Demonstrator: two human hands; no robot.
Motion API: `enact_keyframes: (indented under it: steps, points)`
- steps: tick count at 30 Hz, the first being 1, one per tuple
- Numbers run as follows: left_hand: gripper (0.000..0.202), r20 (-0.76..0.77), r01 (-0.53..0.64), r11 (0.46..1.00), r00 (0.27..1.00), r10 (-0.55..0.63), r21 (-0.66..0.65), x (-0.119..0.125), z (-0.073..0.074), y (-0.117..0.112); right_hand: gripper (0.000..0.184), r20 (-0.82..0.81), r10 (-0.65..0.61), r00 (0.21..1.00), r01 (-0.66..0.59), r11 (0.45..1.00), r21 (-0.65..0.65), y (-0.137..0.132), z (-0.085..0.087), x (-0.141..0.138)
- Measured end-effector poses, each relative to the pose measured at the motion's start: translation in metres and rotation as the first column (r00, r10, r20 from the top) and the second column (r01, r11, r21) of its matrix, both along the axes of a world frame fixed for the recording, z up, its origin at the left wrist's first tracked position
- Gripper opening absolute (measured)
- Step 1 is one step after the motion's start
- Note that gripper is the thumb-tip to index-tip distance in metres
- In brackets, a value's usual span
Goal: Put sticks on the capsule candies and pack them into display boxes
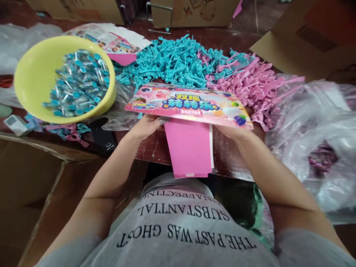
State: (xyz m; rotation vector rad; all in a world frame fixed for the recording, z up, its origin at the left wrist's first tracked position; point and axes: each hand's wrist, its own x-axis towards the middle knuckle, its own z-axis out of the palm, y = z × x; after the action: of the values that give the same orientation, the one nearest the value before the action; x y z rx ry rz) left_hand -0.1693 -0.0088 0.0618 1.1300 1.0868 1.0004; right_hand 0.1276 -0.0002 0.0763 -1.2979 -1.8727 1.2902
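Both hands hold a printed pink cardboard display box [191, 105], or its unfolded blank, at the table's front edge. Yellow and blue lettering and fruit pictures cover its upper panel, and a plain pink flap [189, 148] hangs down towards my body. My left hand [148, 126], with a ring on one finger, grips the card from below at its left part. Under the right part, my right hand [229, 131] supports the card, its fingers mostly hidden behind it. Just beyond the card lie heaps of turquoise plastic pieces [172, 61] and pink plastic pieces [250, 81].
A yellow basin [30, 79] holds many small clear tubes with blue ends [80, 83]. Another printed card [119, 42] lies behind it. A black phone-like object [102, 137] sits near the left edge. Clear plastic bags [297, 141] stand right; cartons [191, 13] line the back.
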Motion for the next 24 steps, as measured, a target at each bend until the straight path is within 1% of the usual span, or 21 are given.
enact_keyframes:
  steps: [2, 4, 5, 8, 10, 13, 14, 16, 18, 19, 21, 22, 24]
  points:
    - [0.036, 0.013, -0.035, 0.999, 0.999, 0.035, -0.006, 0.009, -0.007, -0.002, 0.061, -0.067, -0.015, 0.998, 0.007, 0.993, -0.117, -0.005, 0.001, 0.006]
    - [0.032, 0.003, -0.019, 1.000, 1.000, 0.019, -0.013, 0.015, -0.011, -0.008, 0.059, -0.147, -0.036, 0.988, 0.004, 0.977, -0.213, -0.011, 0.002, 0.012]
    - [0.029, 0.000, -0.005, 1.000, 1.000, 0.005, -0.019, 0.017, -0.011, -0.011, 0.058, -0.178, -0.042, 0.983, -0.003, 0.971, -0.241, -0.012, 0.002, 0.015]
    - [0.026, -0.010, 0.056, 0.997, 0.998, -0.056, -0.050, 0.022, -0.011, -0.017, 0.050, -0.211, -0.025, 0.977, -0.027, 0.970, -0.240, -0.014, 0.002, 0.018]
    - [0.024, -0.044, 0.066, 0.997, 0.997, -0.067, -0.028, 0.022, -0.011, -0.019, 0.046, -0.177, 0.009, 0.984, -0.049, 0.973, -0.226, -0.014, 0.002, 0.019]
    - [0.017, -0.124, 0.076, 0.995, 0.990, -0.068, 0.060, 0.021, -0.013, -0.020, 0.047, -0.155, 0.015, 0.988, -0.048, 0.976, -0.211, -0.012, 0.001, 0.022]
    - [0.016, -0.139, 0.075, 0.994, 0.988, -0.065, 0.073, 0.022, -0.013, -0.020, 0.048, -0.160, 0.012, 0.987, -0.046, 0.977, -0.207, -0.012, 0.000, 0.023]
    - [0.014, -0.132, 0.061, 0.997, 0.990, -0.054, 0.055, 0.024, -0.013, -0.021, 0.050, -0.158, 0.010, 0.987, -0.040, 0.982, -0.184, -0.011, -0.003, 0.026]
    - [0.016, -0.101, 0.045, 0.999, 0.994, -0.043, 0.013, 0.026, -0.011, -0.023, 0.053, -0.122, 0.020, 0.992, -0.035, 0.991, -0.129, -0.011, -0.008, 0.027]
    - [0.018, -0.090, 0.041, 0.999, 0.995, -0.040, 0.002, 0.027, -0.011, -0.025, 0.053, -0.098, 0.023, 0.995, -0.031, 0.996, -0.079, -0.012, -0.011, 0.027]
    - [0.019, -0.092, 0.037, 0.999, 0.995, -0.036, 0.014, 0.027, -0.011, -0.026, 0.048, -0.031, 0.038, 0.999, -0.035, 0.996, 0.081, -0.018, -0.015, 0.026]
    - [0.018, -0.106, 0.036, 0.999, 0.994, -0.032, 0.037, 0.026, -0.013, -0.027, 0.043, 0.022, 0.047, 0.999, -0.050, 0.982, 0.180, -0.022, -0.017, 0.024]
    - [0.014, -0.158, 0.044, 0.994, 0.987, -0.027, 0.102, 0.023, -0.017, -0.027, 0.034, 0.173, 0.046, 0.984, -0.106, 0.928, 0.357, -0.034, -0.016, 0.021]
